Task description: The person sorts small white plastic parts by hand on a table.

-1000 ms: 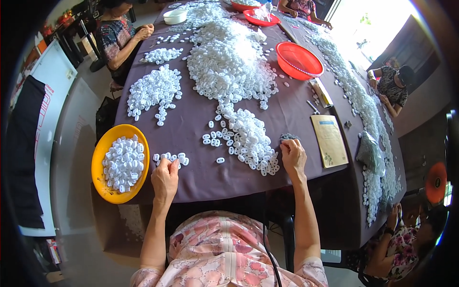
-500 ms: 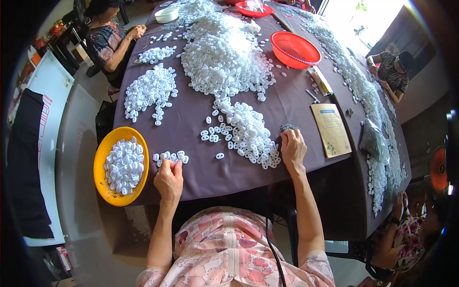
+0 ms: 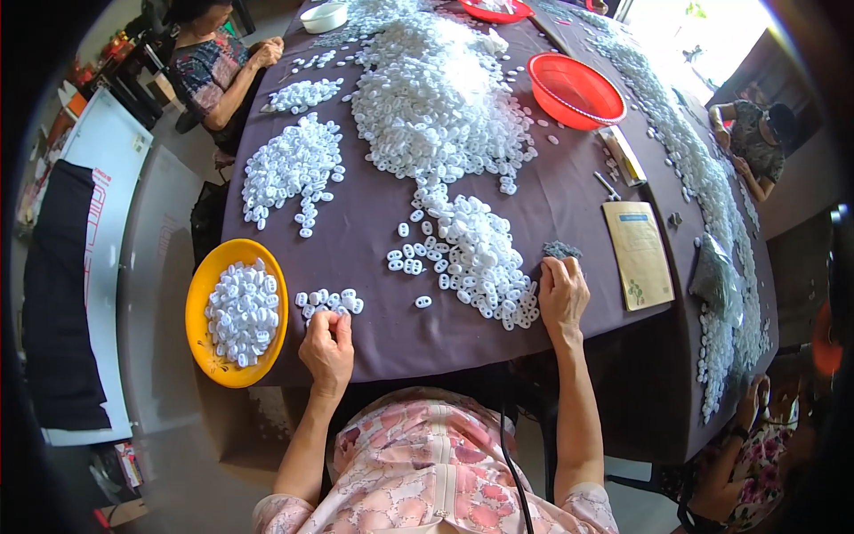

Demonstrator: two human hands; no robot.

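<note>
My left hand [image 3: 326, 354] is closed in a pinch at the near side of a small cluster of white oval plastic pieces with two holes [image 3: 327, 302]. Whatever is between its fingertips is hidden. To its left is a yellow-orange bowl [image 3: 196, 313] with a heap of similar white pieces [image 3: 242, 313]. My right hand [image 3: 564, 295] has its fingers pinched together beside a small pile of grey bits [image 3: 562, 250]; I cannot make out what it holds. Just left of that hand lies a larger heap of the white pieces [image 3: 485, 258], some scattered singly.
A big white heap [image 3: 436, 98] covers the far middle of the dark tablecloth. Red basin [image 3: 574, 93], tan booklet [image 3: 639, 254] and clear plastic bag [image 3: 714, 271] lie to the right. Other people sit around the table, one at far left [image 3: 209, 76], one at far right [image 3: 756, 142].
The whole view has shifted, so the table appears slightly lower and further right. Both hands stay by the same piles, still pinched. More of the grey pile shows beside my right fingers.
</note>
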